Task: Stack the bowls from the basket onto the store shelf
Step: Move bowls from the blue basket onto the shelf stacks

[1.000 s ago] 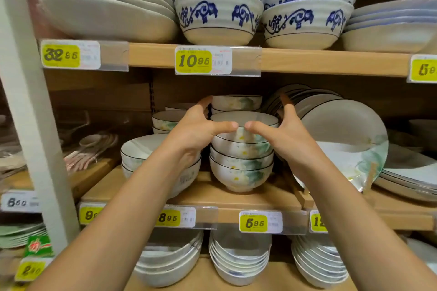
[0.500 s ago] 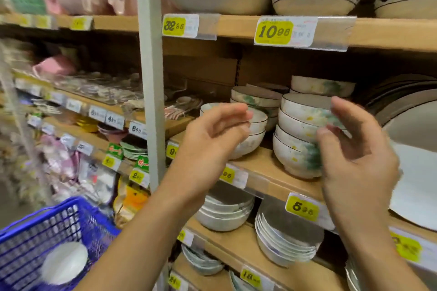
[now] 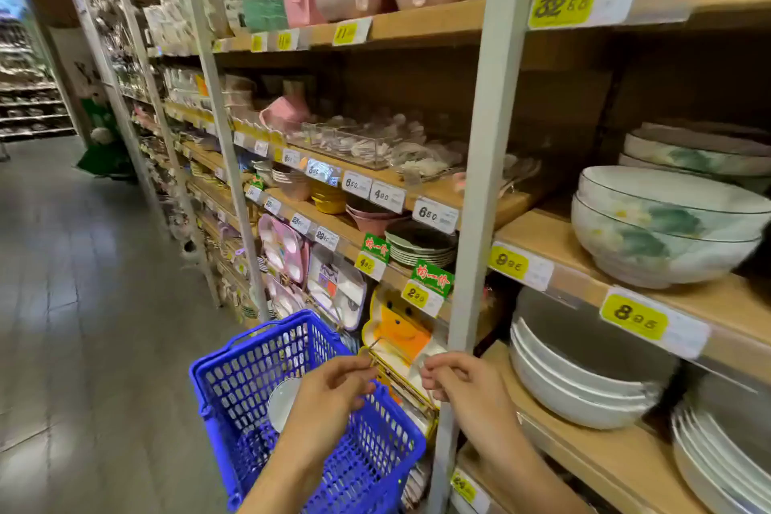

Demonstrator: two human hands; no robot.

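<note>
A blue plastic basket [image 3: 250, 380] stands on the floor at the lower middle, with a white bowl [image 3: 281, 403] lying inside it. My left hand [image 3: 329, 401] hovers over the basket's right side with loosely curled fingers and holds nothing. My right hand [image 3: 463, 386] hangs beside it, just right of the basket in front of the grey shelf post [image 3: 479, 221], fingers loosely curled and empty. On the wooden store shelf [image 3: 555, 255] at the right sit two nested floral bowls [image 3: 663, 230].
White bowls [image 3: 575, 384] are stacked on the shelf below, plates [image 3: 717, 459] at the far right. Pink trays, dark green plates [image 3: 421, 246] and a yellow bear dish [image 3: 400, 330] fill the left bay. The tiled aisle floor [image 3: 83, 305] stretches left.
My view has swung left and down from the shelf toward the basket. Both hands have let go of the stacked floral bowls and dropped down to the basket, empty.
</note>
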